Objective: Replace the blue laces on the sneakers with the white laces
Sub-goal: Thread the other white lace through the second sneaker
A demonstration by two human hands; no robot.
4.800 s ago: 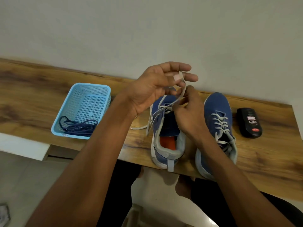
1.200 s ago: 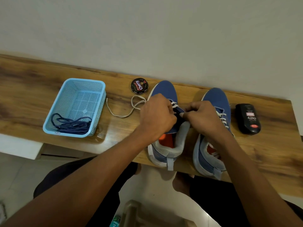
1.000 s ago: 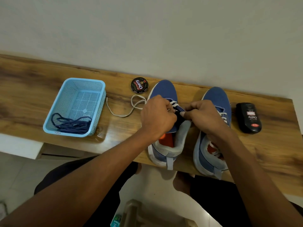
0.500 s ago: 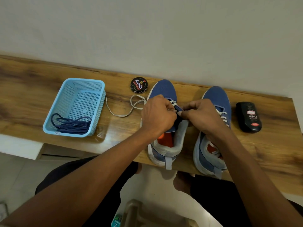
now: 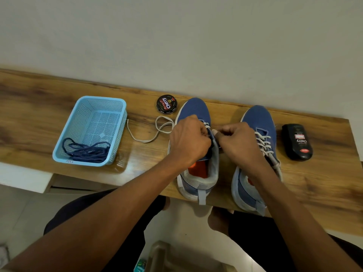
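Observation:
Two blue sneakers stand on the wooden shelf [image 5: 29, 118], toes toward the wall. My left hand [image 5: 188, 140] and my right hand [image 5: 235, 142] are both closed over the eyelets of the left sneaker [image 5: 194, 108], pinching its white lace [image 5: 157, 130]. The lace's free end trails in a loop onto the wood to the left. What my fingertips hold exactly is hidden. The right sneaker [image 5: 259, 118] is fully threaded with a white lace. The blue laces [image 5: 86, 151] lie bundled in the light-blue basket [image 5: 119, 122].
A round black shoe-polish tin [image 5: 167, 104] sits behind the loose lace near the wall. A black polish bottle [image 5: 297, 142] lies right of the right sneaker. My legs and the floor are below the shelf's front edge.
Several seconds ago both hands held the lace up above the left sneaker; they have since come down onto its eyelets. Over the last second they have barely shifted.

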